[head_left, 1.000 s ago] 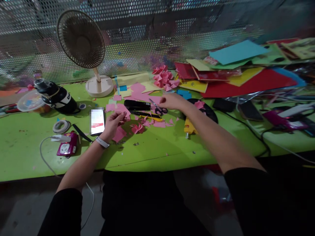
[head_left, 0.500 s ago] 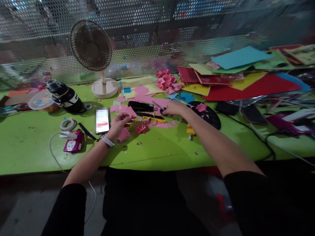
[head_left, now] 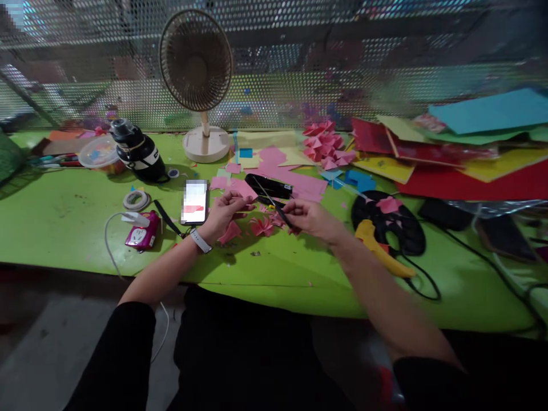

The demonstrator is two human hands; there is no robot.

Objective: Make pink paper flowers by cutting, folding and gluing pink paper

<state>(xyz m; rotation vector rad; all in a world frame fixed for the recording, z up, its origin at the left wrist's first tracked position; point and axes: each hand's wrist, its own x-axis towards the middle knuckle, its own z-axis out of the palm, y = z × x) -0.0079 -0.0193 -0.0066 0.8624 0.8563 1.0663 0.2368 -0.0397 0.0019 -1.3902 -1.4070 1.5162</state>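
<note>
In my right hand (head_left: 307, 217) is a pair of dark-handled scissors (head_left: 280, 213), its blades pointing up and to the left. My left hand (head_left: 229, 210), with a white band at the wrist, is held in a pinch just left of the blades; what it holds, if anything, is too small to make out. Below and between the hands lies a pink folded-paper flower (head_left: 262, 226). A pink paper piece (head_left: 231, 233) sits under my left hand. Behind the scissors rests a black stapler (head_left: 276, 187) among pink paper sheets (head_left: 306, 184).
A phone (head_left: 195, 202) with a lit screen, a tape roll (head_left: 136, 200) and a purple power box (head_left: 143, 231) lie left. Farther back are a black bottle (head_left: 139, 151) and a fan (head_left: 206, 144). Pink folded pieces (head_left: 325, 142), coloured sheets (head_left: 488, 111) and a yellow glue gun (head_left: 381, 251) are right.
My right hand has lifted the scissors off the paper pile and brought them left and nearer to my left hand. The view has shifted, showing the glue gun more fully.
</note>
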